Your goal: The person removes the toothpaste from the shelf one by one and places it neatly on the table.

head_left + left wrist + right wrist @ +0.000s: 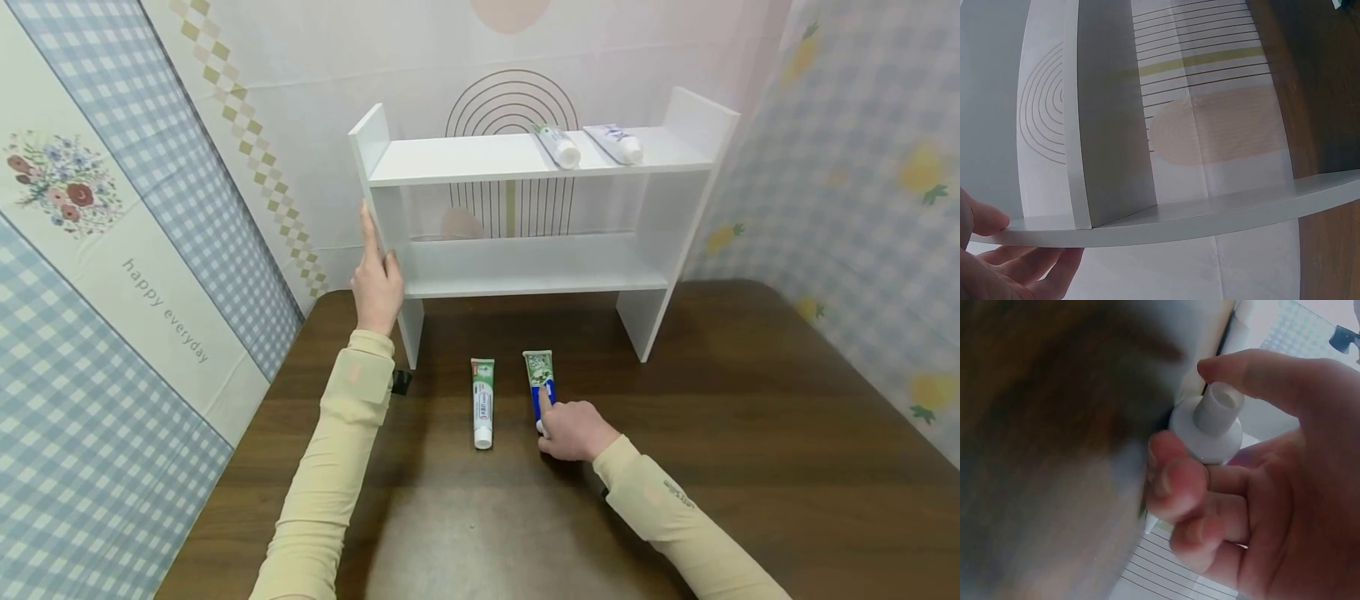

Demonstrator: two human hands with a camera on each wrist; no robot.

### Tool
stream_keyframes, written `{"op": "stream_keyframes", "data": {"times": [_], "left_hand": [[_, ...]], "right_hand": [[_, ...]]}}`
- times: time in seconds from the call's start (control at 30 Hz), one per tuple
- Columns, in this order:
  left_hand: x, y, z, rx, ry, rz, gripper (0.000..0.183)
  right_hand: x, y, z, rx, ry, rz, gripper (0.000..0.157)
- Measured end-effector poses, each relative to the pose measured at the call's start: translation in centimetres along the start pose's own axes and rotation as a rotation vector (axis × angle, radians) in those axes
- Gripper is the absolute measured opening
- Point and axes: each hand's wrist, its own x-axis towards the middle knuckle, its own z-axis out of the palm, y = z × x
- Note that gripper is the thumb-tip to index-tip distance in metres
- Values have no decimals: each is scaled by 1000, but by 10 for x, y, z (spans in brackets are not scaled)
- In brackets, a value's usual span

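Note:
A small white two-tier shelf (536,265) stands on the brown table. My left hand (378,287) grips its left side panel (1210,226), thumb on one face and fingers on the other in the left wrist view. On the table before the shelf lies a green and blue toothpaste tube (538,369), cap toward me. My right hand (576,432) holds that tube near its cap end, index finger extended along it. Its white cap (1205,431) shows between thumb and curled fingers in the right wrist view. Left of it lies a white and green toothpaste tube (483,407), untouched.
Two more toothpaste tubes, one white and green (557,147) and one white and purple (615,144), lie on the shelf's top board, caps forward. Patterned cloth (330,58) hangs behind the shelf and at both sides of the table (465,525).

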Motion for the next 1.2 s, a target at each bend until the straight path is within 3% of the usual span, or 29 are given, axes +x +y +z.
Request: {"op": "stream_keyframes", "data": {"times": [0.47,0.6,0.7,0.9,1.1,1.2], "left_hand": [[1,-2,5,4,-3,6,70],[2,-1,5,10,0,10,70],[1,-1,6,16,5,13,70],[2,2,7,10,8,17,70],[0,-1,7,11,4,-13,71],[-1,-2,7,7,6,-13,71]], "right_hand": [[4,6,-1,51,-22,37,73],[7,11,-11,86,-52,36,67],[9,18,-23,106,-22,23,57],[16,29,-64,105,178,24,47],[19,35,-123,84,468,15,23],[21,35,-152,90,628,-10,20]]}}
